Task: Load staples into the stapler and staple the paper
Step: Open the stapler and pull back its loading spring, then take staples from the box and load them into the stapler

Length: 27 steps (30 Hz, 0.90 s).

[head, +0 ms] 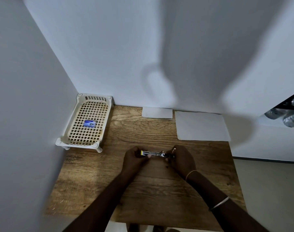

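**Desk:** What do you have, biggest first?

**Operator:** I see a wooden table (142, 190) set into a white corner. Far right on it lies a large sheet of paper (202, 126), flat. At the far left, against the wall, stands a cream mesh basket (97, 98) on short legs.

**Desk:** Anything in the basket?

**Operator:** Only one thing that I can make out: a small blue staple box (89, 123), lying flat near the middle of the mesh. A smaller paper (157, 112) sits by the back wall, just left of the large sheet and not touching it.

**Desk:** And the hands?

**Operator:** Both are at the table's middle, nearer than the papers. My view shows the left hand (134, 156) curled round the yellow end of the stapler (153, 154) and the right hand (181, 158) gripping its dark end. The stapler lies crosswise between them, its metal channel facing up. I can't tell whether staples are in it.
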### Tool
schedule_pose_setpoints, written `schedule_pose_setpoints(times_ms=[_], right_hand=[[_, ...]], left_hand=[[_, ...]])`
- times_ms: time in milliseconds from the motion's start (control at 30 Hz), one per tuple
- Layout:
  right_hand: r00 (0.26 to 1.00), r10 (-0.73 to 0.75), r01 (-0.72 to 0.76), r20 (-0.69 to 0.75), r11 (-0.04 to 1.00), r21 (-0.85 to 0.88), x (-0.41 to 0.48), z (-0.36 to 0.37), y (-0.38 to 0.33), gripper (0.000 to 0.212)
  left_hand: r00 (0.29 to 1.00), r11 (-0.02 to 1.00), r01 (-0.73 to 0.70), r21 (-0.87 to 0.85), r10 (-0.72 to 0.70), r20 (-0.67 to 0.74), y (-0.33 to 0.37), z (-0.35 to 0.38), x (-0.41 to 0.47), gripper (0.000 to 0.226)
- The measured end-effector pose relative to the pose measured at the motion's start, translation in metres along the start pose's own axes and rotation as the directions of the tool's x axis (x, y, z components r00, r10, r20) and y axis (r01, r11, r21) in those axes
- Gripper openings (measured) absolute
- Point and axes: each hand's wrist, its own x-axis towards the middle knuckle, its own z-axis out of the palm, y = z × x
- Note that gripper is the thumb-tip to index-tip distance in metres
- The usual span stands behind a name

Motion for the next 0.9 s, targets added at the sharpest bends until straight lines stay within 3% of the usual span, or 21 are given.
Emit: schedule_pose_setpoints(times_ms=[133, 333, 500, 900], right_hand=[[0.999, -0.034, 0.035, 0.011, 0.999, -0.042, 0.003, 0.006, 0.004, 0.024], [1.000, -0.007, 0.006, 0.029, 0.999, 0.048, 0.002, 0.011, 0.004, 0.022], [0.998, 0.039, -0.045, 0.048, 0.992, 0.120, 0.003, 0.010, 0.005, 0.012], [0.993, 0.015, -0.021, 0.116, 0.999, 0.043, 0.007, 0.005, 0.002, 0.027]], left_hand=[[0.989, 0.935, -0.148, 0.323, 0.148, 0.026, -0.001, -0.006, 0.005, 0.022], [0.966, 0.774, -0.242, 0.585, 0.250, 0.069, -0.001, -0.006, 0.009, 0.033], [0.958, 0.701, -0.265, 0.663, 0.271, 0.097, -0.004, -0.007, 0.014, 0.035], [0.945, 0.681, -0.317, 0.661, 0.288, 0.156, -0.002, -0.014, 0.018, 0.041]])
